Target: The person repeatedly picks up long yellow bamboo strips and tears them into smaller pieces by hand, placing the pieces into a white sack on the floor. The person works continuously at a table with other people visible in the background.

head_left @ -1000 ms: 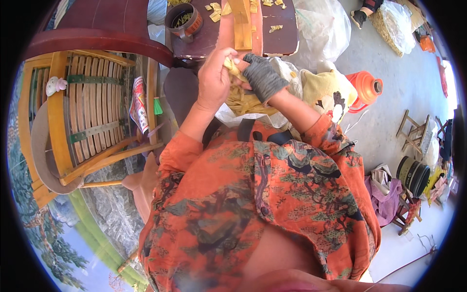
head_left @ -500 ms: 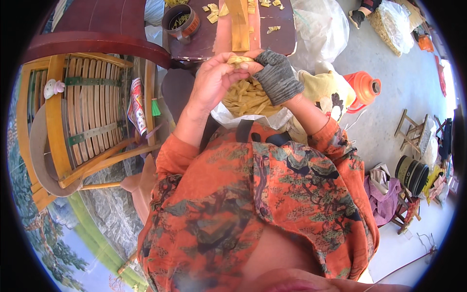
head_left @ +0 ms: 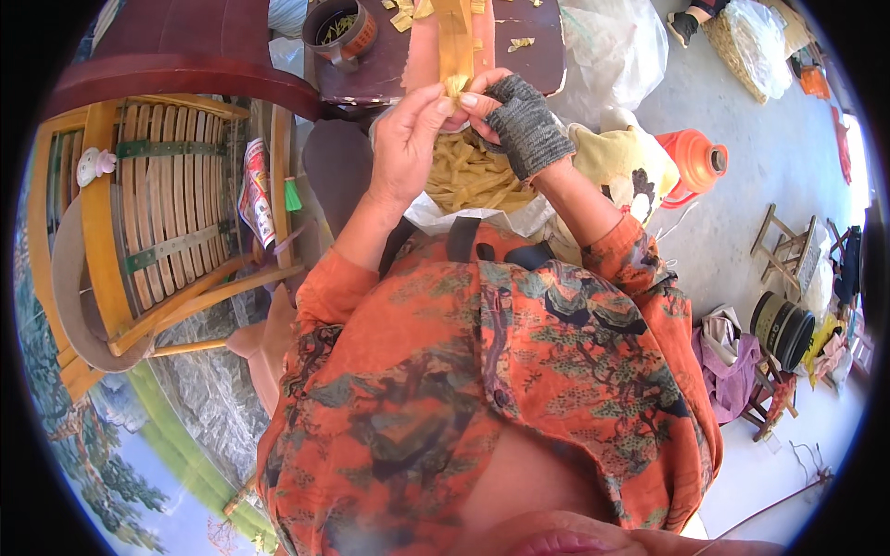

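As seen from the head, pinching a yellowish strip in the fingertips of left hand and gloved right hand, by the near end of a wooden bar. Apparently shaping the strip; calling next for steady fingers. Seemingly pointing away from the body; too covered to tell the full long axis.

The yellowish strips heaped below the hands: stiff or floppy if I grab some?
The yellowish strips look thin and flat, so each is probably light. Many bend and cross one another, suggesting they're fairly floppy and might tangle as you lift.
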`<state>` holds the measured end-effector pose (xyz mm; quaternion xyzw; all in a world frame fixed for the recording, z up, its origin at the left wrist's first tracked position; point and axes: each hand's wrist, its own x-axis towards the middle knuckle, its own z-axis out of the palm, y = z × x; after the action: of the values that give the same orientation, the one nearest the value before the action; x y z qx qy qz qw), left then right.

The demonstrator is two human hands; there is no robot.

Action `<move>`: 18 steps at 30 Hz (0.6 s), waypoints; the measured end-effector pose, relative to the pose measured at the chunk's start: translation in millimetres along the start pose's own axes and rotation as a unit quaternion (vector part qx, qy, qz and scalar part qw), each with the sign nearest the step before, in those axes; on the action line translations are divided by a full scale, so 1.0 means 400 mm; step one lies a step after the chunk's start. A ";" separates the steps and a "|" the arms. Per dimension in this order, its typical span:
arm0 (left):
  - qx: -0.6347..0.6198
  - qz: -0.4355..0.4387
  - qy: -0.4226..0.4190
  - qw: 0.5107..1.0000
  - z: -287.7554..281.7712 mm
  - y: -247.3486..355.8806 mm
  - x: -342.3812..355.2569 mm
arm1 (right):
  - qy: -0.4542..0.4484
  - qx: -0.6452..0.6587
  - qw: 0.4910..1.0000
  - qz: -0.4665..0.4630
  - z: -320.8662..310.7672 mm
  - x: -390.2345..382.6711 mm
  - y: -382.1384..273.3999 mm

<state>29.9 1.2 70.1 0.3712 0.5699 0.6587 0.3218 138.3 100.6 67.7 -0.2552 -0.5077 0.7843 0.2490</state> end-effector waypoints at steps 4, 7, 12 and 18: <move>0.037 0.012 -0.014 0.999 -0.008 -0.015 0.019 | 0.002 0.111 0.989 0.101 -0.022 0.003 -0.007; 0.076 0.042 -0.019 0.996 -0.031 0.010 0.028 | 0.018 0.192 0.974 0.116 -0.068 0.021 -0.016; 0.139 0.010 0.000 0.990 -0.059 0.019 0.030 | -0.016 0.158 0.981 0.108 -0.088 0.027 -0.015; 0.405 0.183 -0.063 0.894 -0.023 0.026 0.029 | -0.023 -0.018 0.984 0.174 -0.023 0.004 -0.015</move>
<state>15.8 4.9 81.3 0.6077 0.6876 0.3939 0.0523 144.0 110.0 70.0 -0.3261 -0.4748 0.8121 0.0928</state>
